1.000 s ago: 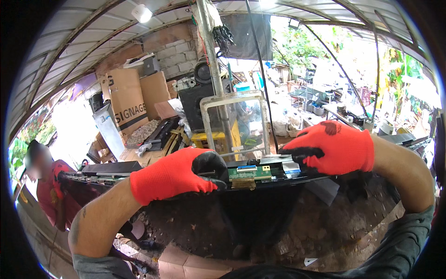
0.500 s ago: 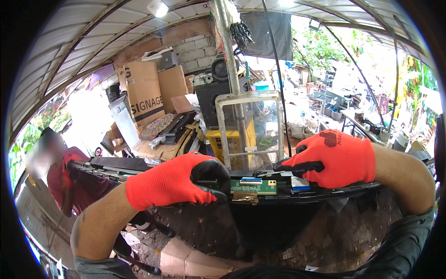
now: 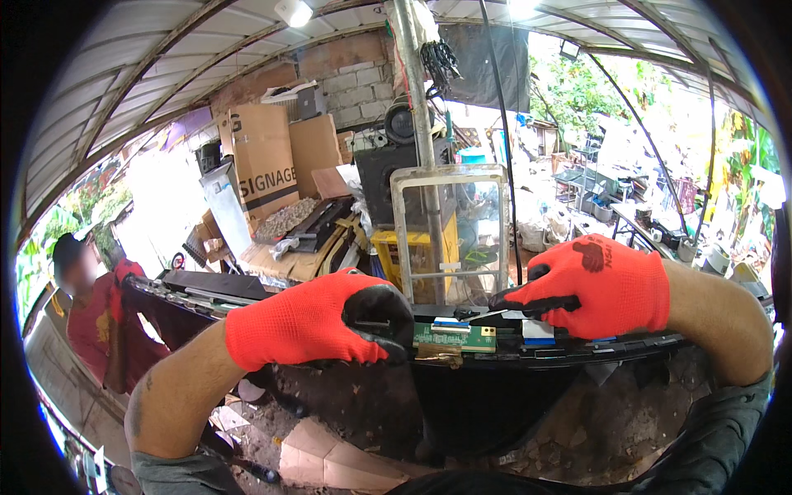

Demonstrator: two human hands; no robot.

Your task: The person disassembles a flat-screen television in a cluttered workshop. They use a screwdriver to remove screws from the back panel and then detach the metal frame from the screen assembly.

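Note:
A long black flat panel (image 3: 495,396), like a screen panel, hangs across in front of me with a strip of electronics along its top edge. My left hand (image 3: 318,322), in a red glove with black palm, is closed round that edge. Just right of its fingers sits a green circuit board (image 3: 474,339), with a copper-coloured flex strip (image 3: 440,356) below it. My right hand (image 3: 590,289), gloved alike, pinches a thin metal tool (image 3: 488,316) whose tip points left, over the board's upper edge. Beneath those fingers is a white and blue ribbon connector (image 3: 539,332). The tool's handle is hidden.
A person (image 3: 99,322) in a dark red shirt and red gloves handles another long panel (image 3: 206,285) at left. Behind my panel stand a metal post (image 3: 424,107), a clear-windowed frame (image 3: 454,172), a yellow crate (image 3: 388,246) and large cardboard boxes (image 3: 268,157). Flattened cardboard (image 3: 330,454) lies below.
My view has shifted slightly. Both hands stay nearly in place on the panel, and the tool's angle over the board has changed a little. The person at left has shifted their head.

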